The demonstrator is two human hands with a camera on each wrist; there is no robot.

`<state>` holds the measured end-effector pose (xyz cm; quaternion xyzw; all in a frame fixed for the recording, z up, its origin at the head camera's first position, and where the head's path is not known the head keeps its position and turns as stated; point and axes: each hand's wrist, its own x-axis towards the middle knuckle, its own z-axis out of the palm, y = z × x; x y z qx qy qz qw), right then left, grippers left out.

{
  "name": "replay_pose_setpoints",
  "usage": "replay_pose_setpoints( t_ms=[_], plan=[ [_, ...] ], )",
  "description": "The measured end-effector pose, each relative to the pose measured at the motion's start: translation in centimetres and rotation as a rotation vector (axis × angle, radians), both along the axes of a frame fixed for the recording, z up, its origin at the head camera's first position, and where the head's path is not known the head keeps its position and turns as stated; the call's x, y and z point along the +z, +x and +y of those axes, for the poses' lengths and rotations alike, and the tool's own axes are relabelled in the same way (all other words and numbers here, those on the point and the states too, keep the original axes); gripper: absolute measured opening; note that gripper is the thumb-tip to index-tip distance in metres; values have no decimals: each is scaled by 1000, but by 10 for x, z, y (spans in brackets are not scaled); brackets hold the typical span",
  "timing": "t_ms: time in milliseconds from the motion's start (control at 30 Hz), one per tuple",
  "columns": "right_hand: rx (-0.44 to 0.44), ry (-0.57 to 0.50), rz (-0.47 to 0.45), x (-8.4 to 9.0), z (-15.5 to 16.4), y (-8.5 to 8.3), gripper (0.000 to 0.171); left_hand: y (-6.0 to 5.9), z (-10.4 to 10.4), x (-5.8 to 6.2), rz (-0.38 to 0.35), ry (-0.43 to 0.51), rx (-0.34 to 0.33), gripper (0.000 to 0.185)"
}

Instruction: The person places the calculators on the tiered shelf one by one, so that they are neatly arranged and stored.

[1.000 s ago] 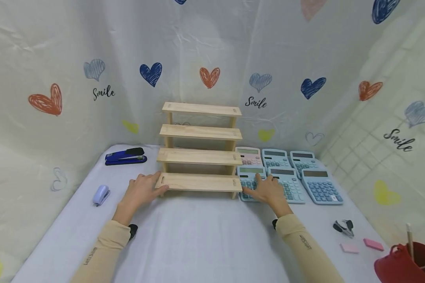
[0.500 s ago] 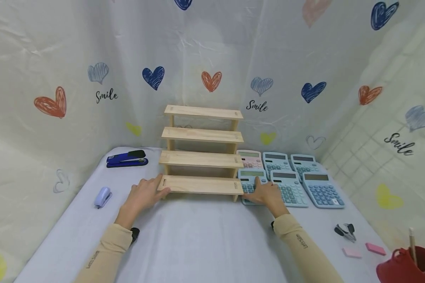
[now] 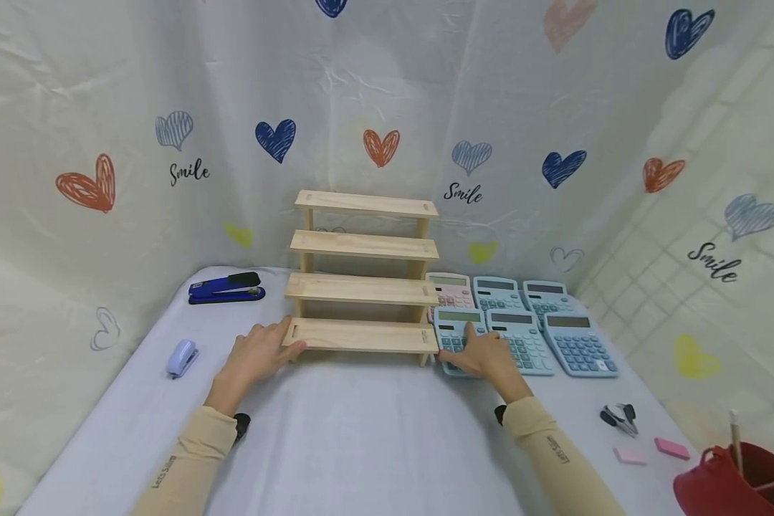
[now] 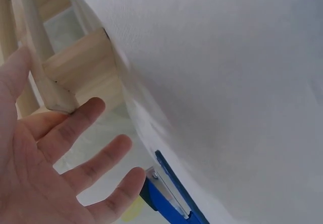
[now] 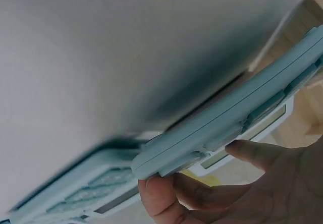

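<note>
The left hand (image 3: pixel 254 352) lies flat on the white table cover (image 3: pixel 361 437) with its fingers spread and nearly straight, the thumb touching the left end of the lowest board of a stepped wooden rack (image 3: pixel 361 287); the left wrist view shows the open palm (image 4: pixel 45 163) against the corner of that board, holding nothing. The right hand (image 3: pixel 486 355) grips the nearest blue calculator (image 3: pixel 454 333), which lies just right of the rack's lowest step; in the right wrist view the thumb (image 5: pixel 166 196) is under its edge and a finger on top, pinching the calculator (image 5: pixel 227 128) with one edge lifted off the cover. Five more calculators, one pink (image 3: pixel 450 291) and the others blue, lie in two rows beside it. A dark blue stapler (image 3: pixel 226 287) sits left of the rack near the back, and a small pale blue stapler (image 3: pixel 183 356) lies nearer the left edge. To the right lie a black staple remover (image 3: pixel 617 417), two pink erasers (image 3: pixel 651 451) and a red basket (image 3: pixel 735 484).
</note>
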<state>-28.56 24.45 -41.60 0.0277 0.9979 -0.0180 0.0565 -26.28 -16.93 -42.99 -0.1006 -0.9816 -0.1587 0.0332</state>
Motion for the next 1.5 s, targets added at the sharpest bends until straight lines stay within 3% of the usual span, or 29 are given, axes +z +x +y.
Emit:
replay_pose_setpoints(
  t_ms=[233,400,633,833,1067,1500],
  plan=[
    [-14,-145,-56,36,16,-8,116,-1,-2,-2,-9,12,1,73],
    [40,-223,-77,71,29,-25,119,-2,0,-3,-8,7,3,74],
    [61,-256,35,128,11,-62,117,-3,0,-3,0,-9,5,74],
    [87,-247,164,159,-26,-99,117,-3,-2,-1,-19,-13,18,74],
    [125,-63,298,175,-58,-125,105,-3,2,-5,-5,3,13,73],
    [149,-58,313,186,-83,-137,105,-3,2,-3,10,-27,20,73]
  ],
)
